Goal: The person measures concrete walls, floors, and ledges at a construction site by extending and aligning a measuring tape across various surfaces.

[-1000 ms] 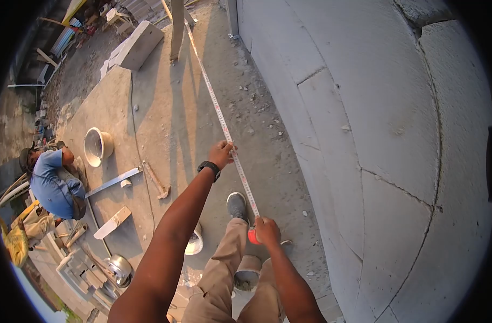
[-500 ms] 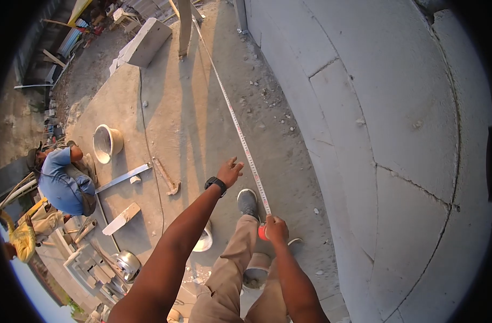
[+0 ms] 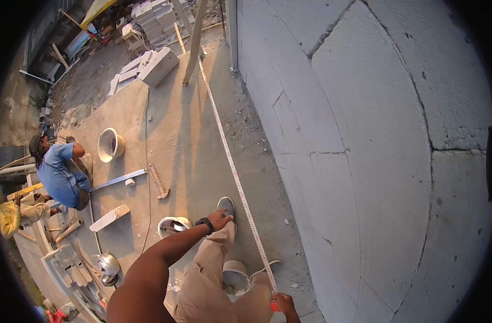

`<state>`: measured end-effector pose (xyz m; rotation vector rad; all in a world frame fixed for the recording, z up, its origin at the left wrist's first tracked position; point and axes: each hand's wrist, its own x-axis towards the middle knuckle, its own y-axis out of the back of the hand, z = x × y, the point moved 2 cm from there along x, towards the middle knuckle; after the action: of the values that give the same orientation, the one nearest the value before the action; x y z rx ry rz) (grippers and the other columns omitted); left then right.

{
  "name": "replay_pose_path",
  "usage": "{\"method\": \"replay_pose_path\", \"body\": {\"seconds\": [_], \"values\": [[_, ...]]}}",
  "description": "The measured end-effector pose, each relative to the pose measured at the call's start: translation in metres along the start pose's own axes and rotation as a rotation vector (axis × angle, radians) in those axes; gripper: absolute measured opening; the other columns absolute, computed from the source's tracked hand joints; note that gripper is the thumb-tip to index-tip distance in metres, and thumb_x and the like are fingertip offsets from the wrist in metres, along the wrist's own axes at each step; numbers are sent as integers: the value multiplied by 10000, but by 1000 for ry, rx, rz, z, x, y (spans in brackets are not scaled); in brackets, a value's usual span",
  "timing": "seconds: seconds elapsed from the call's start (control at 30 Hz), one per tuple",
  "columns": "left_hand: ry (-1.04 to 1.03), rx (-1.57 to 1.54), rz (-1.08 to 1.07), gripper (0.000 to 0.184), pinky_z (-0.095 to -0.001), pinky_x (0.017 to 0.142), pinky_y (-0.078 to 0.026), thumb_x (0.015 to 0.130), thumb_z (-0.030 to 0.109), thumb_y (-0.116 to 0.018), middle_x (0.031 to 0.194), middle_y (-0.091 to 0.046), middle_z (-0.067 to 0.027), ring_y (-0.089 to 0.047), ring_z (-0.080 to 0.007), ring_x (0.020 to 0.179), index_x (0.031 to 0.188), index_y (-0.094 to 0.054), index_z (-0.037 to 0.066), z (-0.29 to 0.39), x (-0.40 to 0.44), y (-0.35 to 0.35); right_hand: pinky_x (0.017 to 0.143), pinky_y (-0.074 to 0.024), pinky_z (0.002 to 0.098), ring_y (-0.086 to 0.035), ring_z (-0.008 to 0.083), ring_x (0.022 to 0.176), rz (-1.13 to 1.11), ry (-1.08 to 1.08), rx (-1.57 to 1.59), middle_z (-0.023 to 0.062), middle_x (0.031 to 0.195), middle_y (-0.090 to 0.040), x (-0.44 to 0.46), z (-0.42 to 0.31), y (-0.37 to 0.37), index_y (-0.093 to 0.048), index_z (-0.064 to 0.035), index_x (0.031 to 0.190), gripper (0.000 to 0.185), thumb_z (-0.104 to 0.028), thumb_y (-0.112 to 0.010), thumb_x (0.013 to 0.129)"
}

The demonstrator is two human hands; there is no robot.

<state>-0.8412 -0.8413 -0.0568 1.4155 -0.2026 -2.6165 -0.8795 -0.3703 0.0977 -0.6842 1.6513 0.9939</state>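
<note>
A red tape measure (image 3: 274, 306) sits low in the view with my right hand (image 3: 285, 303) closed around its case. Its extended blade (image 3: 228, 153) runs long and straight over the concrete floor to the foot of a wooden post (image 3: 195, 43). My left hand (image 3: 220, 220), with a black watch at the wrist, hovers over my lower leg and shoe, holding nothing; its fingers look loosely apart. A bucket (image 3: 236, 280) stands between my legs. Close to my left forearm is another bucket (image 3: 174, 220) with something inside.
A grey block wall (image 3: 353, 177) rises along the right. On the left lie a hammer (image 3: 160, 183), a metal straightedge (image 3: 119, 179) and a pale block (image 3: 109, 217). A person in blue (image 3: 64, 175) crouches near a white bucket (image 3: 111, 145). Someone in yellow (image 3: 8, 218) is farther left.
My right hand has come back toward me with the tape case, and more blade shows. My left hand has dropped lower and nearer my leg. The view has shifted.
</note>
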Motion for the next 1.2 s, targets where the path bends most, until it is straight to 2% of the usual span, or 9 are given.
{"method": "replay_pose_path", "body": {"seconds": [0.1, 0.17, 0.27, 0.37, 0.63, 0.83, 0.87, 0.93, 1.2], "values": [[-85, 188, 78, 658, -442, 896, -472, 884, 445, -552, 1085, -648, -228, -621, -379, 1016, 1335, -425, -16, 30, -31, -26, 578, -469, 283, -573, 111, 590, -27, -3, 99, 37, 668, -639, -38, 80, 44, -713, -11, 824, 331, -330, -635, 864], [-173, 206, 128, 600, -463, 876, -472, 879, 417, -569, 1041, -647, -225, -621, -393, 977, 1300, -444, 9, 54, -61, -53, 706, -514, 421, -630, 269, 779, -109, -190, 49, 80, 856, -687, -79, 137, 58, -686, -126, 968, 267, -368, -637, 865], [-396, 326, 360, 506, -444, 778, -492, 867, 375, -609, 893, -653, -207, -642, -355, 875, 1189, -476, 8, 103, -132, -113, 675, -492, 301, -642, 164, 679, 6, -156, 28, 83, 741, -699, -104, 281, 77, -737, -48, 823, 382, -424, -665, 821], [-532, 377, 257, 456, -421, 716, -500, 856, 328, -637, 818, -647, -165, -646, -323, 789, 1155, -511, 7, 148, -199, -211, 702, -496, 323, -648, 185, 687, 7, -179, -77, 73, 741, -704, -145, 387, 101, -758, -103, 820, 484, -577, -686, 747], [-921, 886, -769, 436, -397, 734, -521, 831, 342, -673, 870, -669, -134, -662, -289, 795, 1112, -570, 24, 191, -398, -585, 727, -525, 413, -690, 278, 828, 449, -347, -20, 120, 869, -713, -321, 581, 195, -726, -67, 879, 428, -460, -708, 709], [-1734, 747, -1126, 504, -409, 797, -508, 881, 400, -624, 1018, -649, -146, -650, -317, 897, 1202, -523, 25, 161, -574, -805, 712, -515, 411, -678, 292, 847, 681, -324, -14, 121, 846, -698, -411, 677, 211, -728, -92, 816, 366, -444, -700, 722], [-1731, 759, -1164, 504, -409, 797, -508, 881, 400, -624, 1018, -649, -146, -650, -317, 897, 1202, -523, 25, 155, -593, -835, 701, -507, 418, -676, 301, 804, 728, -308, -46, 117, 785, -691, -421, 689, 211, -726, -106, 777, 359, -460, -690, 729], [-1184, 780, -1434, 424, -386, 735, -515, 915, 381, -589, 896, -675, -134, -661, -312, 795, 1136, -558, 21, 138, -618, -890, 697, -505, 414, -676, 296, 795, 756, -347, -8, 109, 766, -689, -441, 719, 213, -725, -108, 765, 354, -459, -691, 732], [-687, 965, -1610, 342, -293, 662, -496, 915, 352, -617, 777, -691, -97, -654, -143, 718, 938, -637, 12, 75, -578, -1025, 751, -488, 394, -646, 274, 832, 800, -420, 17, 85, 754, -664, -480, 867, 217, -692, -126, 712, 246, -370, -667, 738]]}}
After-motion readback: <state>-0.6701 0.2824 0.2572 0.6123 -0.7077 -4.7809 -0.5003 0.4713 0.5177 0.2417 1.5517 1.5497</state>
